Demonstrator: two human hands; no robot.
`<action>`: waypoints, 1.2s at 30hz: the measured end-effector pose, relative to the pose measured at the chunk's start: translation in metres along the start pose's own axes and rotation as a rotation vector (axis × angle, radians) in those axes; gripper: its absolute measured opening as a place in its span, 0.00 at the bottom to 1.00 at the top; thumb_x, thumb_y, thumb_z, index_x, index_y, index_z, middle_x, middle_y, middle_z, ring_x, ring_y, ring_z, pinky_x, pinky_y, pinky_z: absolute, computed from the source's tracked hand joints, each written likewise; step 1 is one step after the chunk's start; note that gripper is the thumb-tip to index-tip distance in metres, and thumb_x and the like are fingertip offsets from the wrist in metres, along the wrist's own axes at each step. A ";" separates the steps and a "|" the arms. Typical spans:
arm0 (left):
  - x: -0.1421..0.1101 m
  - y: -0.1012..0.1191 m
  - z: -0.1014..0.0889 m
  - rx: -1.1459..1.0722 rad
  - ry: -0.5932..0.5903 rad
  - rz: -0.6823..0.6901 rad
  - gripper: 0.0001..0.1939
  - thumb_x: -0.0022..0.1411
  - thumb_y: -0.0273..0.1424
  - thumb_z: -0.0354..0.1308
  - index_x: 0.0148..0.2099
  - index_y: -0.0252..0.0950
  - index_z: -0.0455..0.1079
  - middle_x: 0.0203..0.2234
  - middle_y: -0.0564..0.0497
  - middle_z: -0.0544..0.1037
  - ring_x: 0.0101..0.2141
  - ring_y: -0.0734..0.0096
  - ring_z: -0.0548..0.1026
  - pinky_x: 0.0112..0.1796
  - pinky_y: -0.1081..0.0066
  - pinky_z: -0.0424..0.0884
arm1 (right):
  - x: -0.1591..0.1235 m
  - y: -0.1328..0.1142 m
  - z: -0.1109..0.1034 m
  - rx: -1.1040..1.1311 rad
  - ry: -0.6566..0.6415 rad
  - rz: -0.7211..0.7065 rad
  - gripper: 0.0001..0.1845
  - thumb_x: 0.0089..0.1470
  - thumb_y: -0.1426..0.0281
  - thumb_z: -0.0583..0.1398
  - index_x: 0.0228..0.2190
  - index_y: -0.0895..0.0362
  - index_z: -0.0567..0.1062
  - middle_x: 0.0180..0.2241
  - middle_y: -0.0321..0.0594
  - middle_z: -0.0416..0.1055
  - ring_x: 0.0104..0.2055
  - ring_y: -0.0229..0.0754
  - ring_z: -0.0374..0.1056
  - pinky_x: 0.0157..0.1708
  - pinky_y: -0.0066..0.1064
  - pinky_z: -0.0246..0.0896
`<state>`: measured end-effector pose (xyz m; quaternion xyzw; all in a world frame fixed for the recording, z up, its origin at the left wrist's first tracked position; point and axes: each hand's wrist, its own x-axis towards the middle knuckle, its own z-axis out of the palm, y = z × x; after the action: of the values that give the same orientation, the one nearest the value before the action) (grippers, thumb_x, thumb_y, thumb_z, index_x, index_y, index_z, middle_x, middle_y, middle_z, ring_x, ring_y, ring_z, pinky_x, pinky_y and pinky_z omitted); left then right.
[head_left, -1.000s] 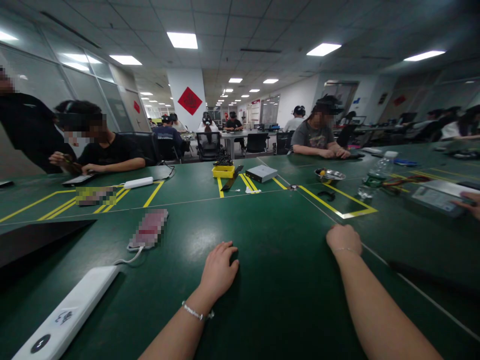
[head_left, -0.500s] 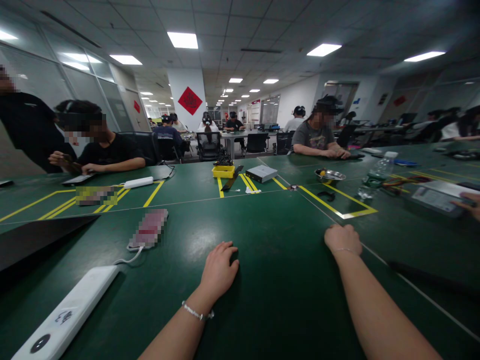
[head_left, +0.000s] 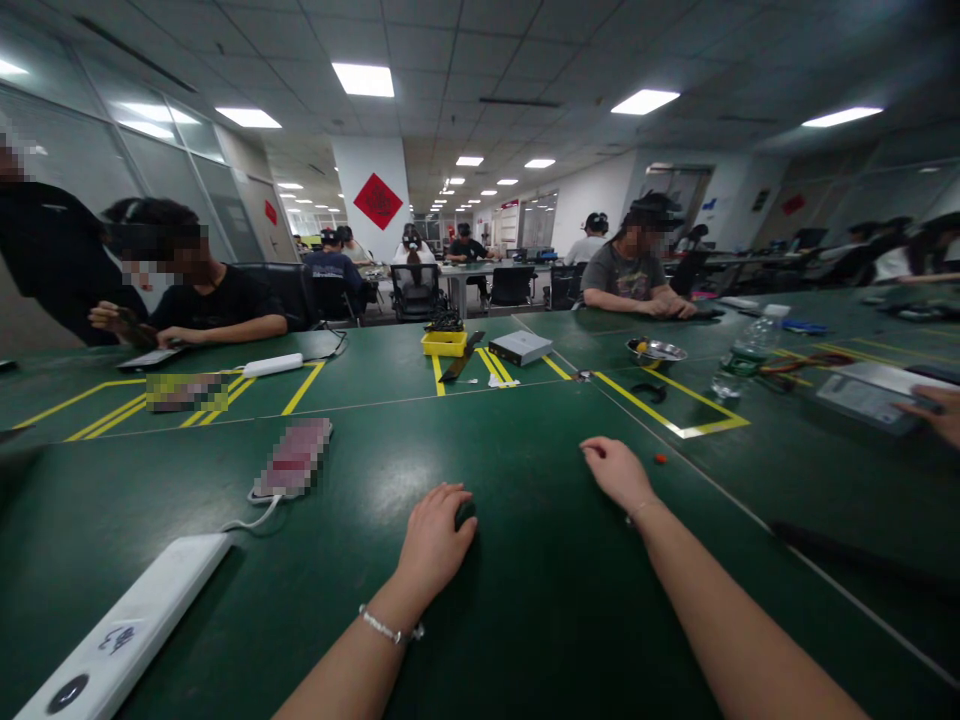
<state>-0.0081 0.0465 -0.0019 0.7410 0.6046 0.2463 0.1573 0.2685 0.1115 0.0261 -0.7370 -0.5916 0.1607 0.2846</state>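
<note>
My left hand (head_left: 439, 530) rests flat on the green tabletop (head_left: 525, 600), its fingers stretched forward and thumb apart, with nothing seen in it. Farther right, my right hand (head_left: 619, 472) is over the table with fingertips pointing left. Its fingers are curled together in a pinch; anything between them is hidden or too small to name. A small orange-red piece (head_left: 660, 459) lies on the table just right of the right hand, apart from it.
Left are a phone (head_left: 292, 458) on a cable and a white power strip (head_left: 139, 620). Ahead sit a yellow tray (head_left: 444, 344), a grey box (head_left: 520, 347), a metal bowl (head_left: 656, 351) and a water bottle (head_left: 750, 350). Another person's hand (head_left: 934, 405) touches a metal-cased unit (head_left: 870, 395) at right.
My right hand has moved left across the table, and the orange-red piece now shows near where it was. My left hand stays in place.
</note>
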 end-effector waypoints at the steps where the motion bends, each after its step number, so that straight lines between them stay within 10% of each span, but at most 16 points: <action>1: 0.000 0.001 0.000 -0.028 0.009 -0.002 0.16 0.53 0.32 0.54 0.46 0.38 0.67 0.48 0.48 0.70 0.52 0.61 0.63 0.52 0.61 0.56 | -0.009 -0.015 0.012 0.134 -0.112 -0.034 0.12 0.48 0.68 0.52 0.32 0.57 0.73 0.32 0.41 0.70 0.33 0.40 0.66 0.35 0.32 0.61; 5: -0.003 0.005 0.000 -0.202 -0.003 -0.027 0.17 0.51 0.35 0.56 0.45 0.38 0.66 0.39 0.48 0.75 0.41 0.64 0.72 0.42 0.66 0.66 | -0.055 -0.069 0.063 0.608 -0.516 -0.084 0.05 0.44 0.71 0.57 0.27 0.58 0.69 0.20 0.32 0.66 0.23 0.33 0.62 0.25 0.25 0.58; 10: -0.006 0.010 -0.002 -0.321 0.036 -0.020 0.08 0.54 0.31 0.52 0.38 0.39 0.66 0.29 0.53 0.76 0.31 0.70 0.74 0.33 0.72 0.66 | -0.083 -0.094 0.082 0.684 -0.626 -0.187 0.06 0.46 0.68 0.56 0.28 0.58 0.68 0.20 0.30 0.64 0.19 0.30 0.57 0.20 0.23 0.54; 15: -0.001 0.005 -0.003 -0.489 0.085 -0.118 0.08 0.55 0.33 0.51 0.37 0.38 0.66 0.28 0.53 0.76 0.29 0.70 0.74 0.33 0.71 0.67 | -0.046 -0.061 0.045 0.163 -0.288 -0.303 0.17 0.51 0.64 0.50 0.40 0.57 0.70 0.32 0.43 0.70 0.32 0.41 0.65 0.34 0.35 0.60; 20: 0.003 -0.002 0.001 -0.680 0.101 -0.172 0.13 0.58 0.35 0.46 0.40 0.34 0.64 0.31 0.48 0.77 0.28 0.72 0.73 0.34 0.70 0.68 | -0.001 0.008 0.011 -0.439 0.176 -0.039 0.23 0.49 0.69 0.50 0.49 0.59 0.66 0.52 0.54 0.58 0.55 0.58 0.50 0.47 0.48 0.50; 27: 0.004 -0.004 0.004 -0.780 0.116 -0.173 0.15 0.58 0.37 0.45 0.40 0.33 0.65 0.30 0.47 0.77 0.26 0.71 0.72 0.32 0.69 0.67 | 0.018 0.053 -0.014 -0.488 0.069 0.206 0.24 0.50 0.76 0.45 0.48 0.65 0.66 0.51 0.60 0.58 0.52 0.57 0.56 0.45 0.43 0.55; 36: 0.006 -0.002 -0.001 -0.855 0.109 -0.203 0.11 0.48 0.34 0.56 0.35 0.34 0.67 0.24 0.53 0.74 0.25 0.73 0.70 0.30 0.72 0.65 | 0.010 0.020 -0.003 -0.404 -0.043 -0.001 0.17 0.49 0.79 0.48 0.36 0.62 0.74 0.40 0.52 0.67 0.43 0.47 0.64 0.42 0.36 0.57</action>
<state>-0.0095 0.0525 -0.0005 0.5319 0.5256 0.4963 0.4410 0.2881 0.1178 0.0176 -0.7751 -0.6183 0.0543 0.1182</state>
